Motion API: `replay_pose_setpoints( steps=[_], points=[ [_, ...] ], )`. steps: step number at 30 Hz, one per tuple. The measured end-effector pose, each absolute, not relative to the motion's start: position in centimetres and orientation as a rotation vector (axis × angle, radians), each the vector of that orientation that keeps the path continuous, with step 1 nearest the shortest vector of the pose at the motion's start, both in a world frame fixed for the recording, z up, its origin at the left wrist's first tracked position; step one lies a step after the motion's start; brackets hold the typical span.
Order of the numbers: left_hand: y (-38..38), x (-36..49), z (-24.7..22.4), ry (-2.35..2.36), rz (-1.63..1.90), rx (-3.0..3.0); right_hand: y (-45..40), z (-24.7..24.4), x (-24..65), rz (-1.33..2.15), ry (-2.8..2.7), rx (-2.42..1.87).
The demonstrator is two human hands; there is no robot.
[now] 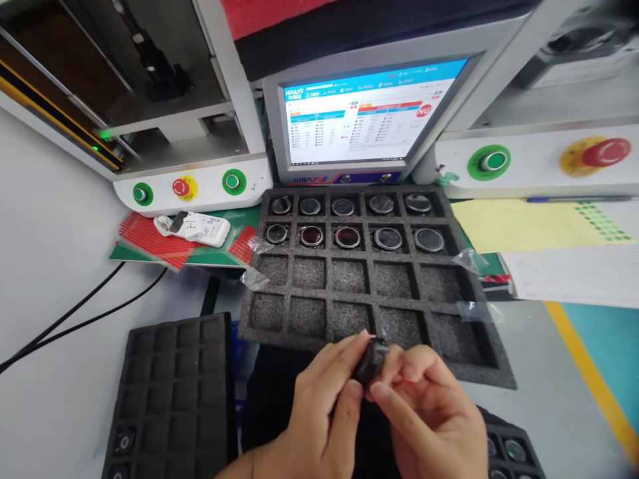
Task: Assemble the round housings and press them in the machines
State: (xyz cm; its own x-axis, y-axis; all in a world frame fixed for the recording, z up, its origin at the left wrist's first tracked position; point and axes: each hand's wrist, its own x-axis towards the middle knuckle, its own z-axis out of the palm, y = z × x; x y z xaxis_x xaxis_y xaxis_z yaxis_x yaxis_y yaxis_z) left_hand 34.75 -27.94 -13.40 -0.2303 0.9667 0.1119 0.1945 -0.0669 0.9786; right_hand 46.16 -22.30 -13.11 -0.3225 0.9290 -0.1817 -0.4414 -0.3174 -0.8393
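Note:
A dark, round smartwatch body (369, 362) is held just in front of the near edge of a grey foam tray (352, 275). My left hand (324, 399) grips it between thumb and fingers, its side turned upward. From the other side, my right hand (432, 412) has curled fingers and the thumb tip against the same piece; exactly what they pinch is partly hidden. Several round watch bodies (388, 238) with dark glass faces sit in the two back rows of the tray, two of them reddish.
Behind the tray stands a lit monitor (374, 120) between two machines with green buttons (489, 161) and red stop knobs (606, 153). A white handheld device (200, 227) lies left. Dark foam trays (172, 392) flank me lower down. Yellow paper (524, 225) and a pen (574, 199) lie right.

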Motion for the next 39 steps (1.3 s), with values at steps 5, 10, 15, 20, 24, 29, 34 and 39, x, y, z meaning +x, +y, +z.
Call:
replay_pose_setpoints(
  steps=[5, 10, 15, 20, 24, 29, 34, 39],
  points=[
    [-28.2, 34.9, -13.2, 1.521, 1.355, 1.338, -22.3, -12.9, 46.3, 1.789, -0.856, -0.853],
    [-27.6, 34.7, -12.9, 1.429, 1.391, 1.415, -22.3, -12.8, 46.4, 1.782, -0.855, -0.838],
    [-27.9, 34.8, -13.1, 1.513, 1.371, 1.416, -22.4, -12.9, 46.4, 1.793, -0.858, -0.829],
    [-28.4, 35.1, -13.3, 1.528, 1.347, 1.363, -22.4, -13.1, 46.6, 1.817, -0.871, -0.802],
    [-28.2, 35.1, -13.2, 1.523, 1.356, 1.352, -22.4, -13.1, 46.6, 1.829, -0.859, -0.795],
    [-27.9, 35.0, -12.8, 1.478, 1.384, 1.389, -22.7, -12.8, 46.4, 1.817, -0.867, -0.783],
    [-27.5, 34.6, -13.1, 1.451, 1.414, 1.551, -22.7, -12.5, 46.3, 1.815, -0.853, -0.772],
    [-27.3, 34.5, -13.0, 1.469, 1.406, 1.617, -22.6, -12.4, 46.3, 1.806, -0.847, -0.739]
  ],
)
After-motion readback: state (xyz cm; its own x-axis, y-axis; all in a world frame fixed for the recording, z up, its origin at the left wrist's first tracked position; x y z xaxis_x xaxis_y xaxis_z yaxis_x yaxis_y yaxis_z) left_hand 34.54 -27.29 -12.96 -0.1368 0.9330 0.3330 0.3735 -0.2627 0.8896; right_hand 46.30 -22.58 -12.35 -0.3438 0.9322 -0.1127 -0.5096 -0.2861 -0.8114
